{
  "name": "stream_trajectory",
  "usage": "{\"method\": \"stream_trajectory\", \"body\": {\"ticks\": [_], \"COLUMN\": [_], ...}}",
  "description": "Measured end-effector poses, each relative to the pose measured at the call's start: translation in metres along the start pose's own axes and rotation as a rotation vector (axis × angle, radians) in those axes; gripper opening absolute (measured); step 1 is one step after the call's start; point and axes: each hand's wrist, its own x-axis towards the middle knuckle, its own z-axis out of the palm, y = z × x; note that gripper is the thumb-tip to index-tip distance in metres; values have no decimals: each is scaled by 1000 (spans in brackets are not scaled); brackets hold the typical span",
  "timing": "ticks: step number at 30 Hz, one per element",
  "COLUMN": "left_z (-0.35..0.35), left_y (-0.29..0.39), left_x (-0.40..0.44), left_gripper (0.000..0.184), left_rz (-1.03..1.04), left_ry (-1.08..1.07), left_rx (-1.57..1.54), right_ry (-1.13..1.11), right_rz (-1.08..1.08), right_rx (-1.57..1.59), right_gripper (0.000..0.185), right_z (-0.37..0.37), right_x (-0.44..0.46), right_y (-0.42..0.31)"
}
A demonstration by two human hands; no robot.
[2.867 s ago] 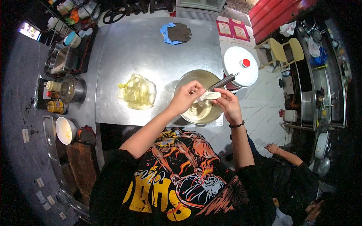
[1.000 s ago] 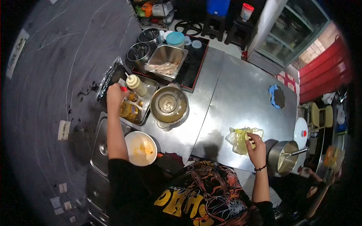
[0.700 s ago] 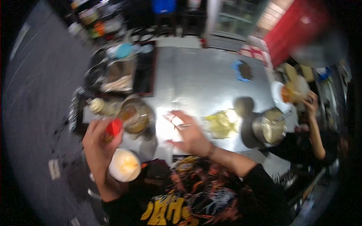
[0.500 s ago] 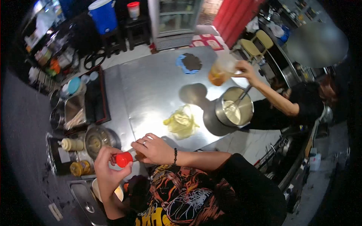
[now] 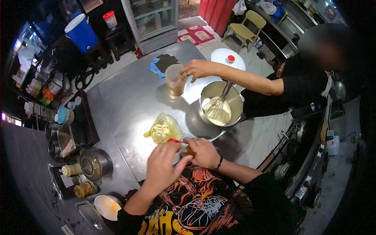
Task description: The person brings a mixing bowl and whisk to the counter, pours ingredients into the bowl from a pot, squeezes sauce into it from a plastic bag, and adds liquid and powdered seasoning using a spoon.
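My left hand [image 5: 162, 164] has its fingers around a red cap [image 5: 173, 140], mostly covered by them. Beside it, my right hand [image 5: 203, 153] is closed on a small container with brownish contents [image 5: 189, 151]; its shape is largely hidden. The cap and container are close together, but I cannot tell whether they touch. Just beyond my hands lies a yellowish plastic bag [image 5: 164, 128] on the steel table [image 5: 125, 94]. A pale utensil handle [image 5: 217, 136] lies to the right of it.
Across the table, a co-worker's hand [image 5: 199, 69] is on a clear plastic tub [image 5: 175, 80]. A steel pot [image 5: 239, 98] holds a whisk [image 5: 219, 107] and creamy mixture. A white lid [image 5: 219, 55] with a red knob lies behind. At left are a lidded pot [image 5: 94, 164], jar [image 5: 84, 189] and bowl [image 5: 106, 207].
Both my hands have moved right, and the red cap is now beside the small container. The co-worker has lowered the tub to the table. The view has shifted.
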Motion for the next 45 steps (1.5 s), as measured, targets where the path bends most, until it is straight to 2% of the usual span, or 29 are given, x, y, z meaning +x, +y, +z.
{"method": "stream_trajectory", "body": {"ticks": [1,2,5,7,9,11,17,19,21,23,29,34,36,43,45], "left_z": [14,23,37,44,52,61,85,87,89,92,99,107,108,111,114], "left_y": [5,9,25,22,16,10,-1,-1,-1,-3,-2,-1,0,2,2], "left_x": [6,11,31,36,38,35,15,11,9,6,6,6,7,7,6], "left_gripper": [37,40,42,43,45,41,37,35,32,32,33,33,32,31,31], "left_rz": [74,88,77,51,-57,-95,-318,-375,-432,-446,-495,-483,-486,-536,-552], "left_ry": [14,-70,-91,-92,-145,-129,-157,-136,-114,-71,-30,-24,-30,-63,-66], "left_rx": [4,0,-60,-64,-15,6,83,72,56,114,113,107,98,112,104], "right_ry": [21,70,156,14,-104,-251,-417,-602,-603,-694,-773,-690,-639,-712,-548], "right_rz": [63,100,185,310,423,443,321,316,267,290,308,271,186,152,190], "right_rx": [11,68,66,16,-66,-150,-342,-345,-344,-375,-504,-439,-333,-304,-392], "right_gripper": [62,63,57,56,57,59,54,51,48,47,48,51,52,50,50], "right_z": [-8,-17,-54,-96,-134,-163,-189,-194,-196,-201,-208,-211,-210,-203,-200], "right_x": [-10,-20,-42,-51,-49,-44,-17,-6,0,8,10,8,6,8,7], "right_y": [10,21,58,88,109,132,160,161,163,158,163,165,169,170,179]}}
